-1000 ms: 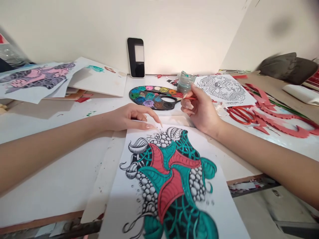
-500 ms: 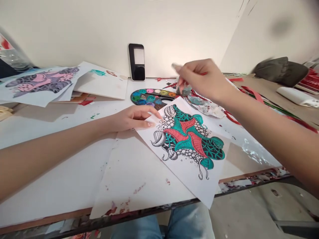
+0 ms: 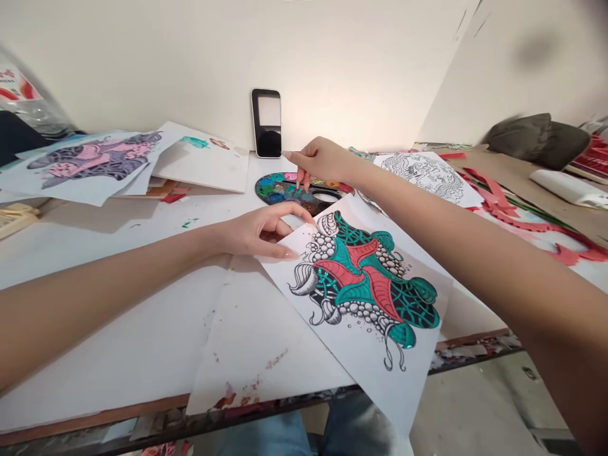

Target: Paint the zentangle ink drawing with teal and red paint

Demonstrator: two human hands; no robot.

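My left hand (image 3: 261, 233) pinches the upper left edge of a sheet of paper with a patterned drawing (image 3: 365, 278), its thumb on top. The drawing is partly coloured teal and red; its bubbles and some curled leaves are black and white. Over the oval paint palette (image 3: 266, 185) at the back, my right hand (image 3: 325, 161) is closed on a thin paintbrush, its fingers pointing down at the paint wells. The hand hides most of the brush. The palette holds blue, green, pink, yellow and other colours.
A phone (image 3: 266, 123) leans upright against the wall. Painted sheets (image 3: 90, 161) and a white board (image 3: 204, 164) lie at left. Behind my right forearm are a line drawing (image 3: 427, 174) and red paper strips (image 3: 498, 202). A dark cap (image 3: 536, 139) sits at far right.
My right hand has moved left and down from the area right of the palette to over its wells. The line drawing behind the arm has come into view. My left hand stays on the sheet.
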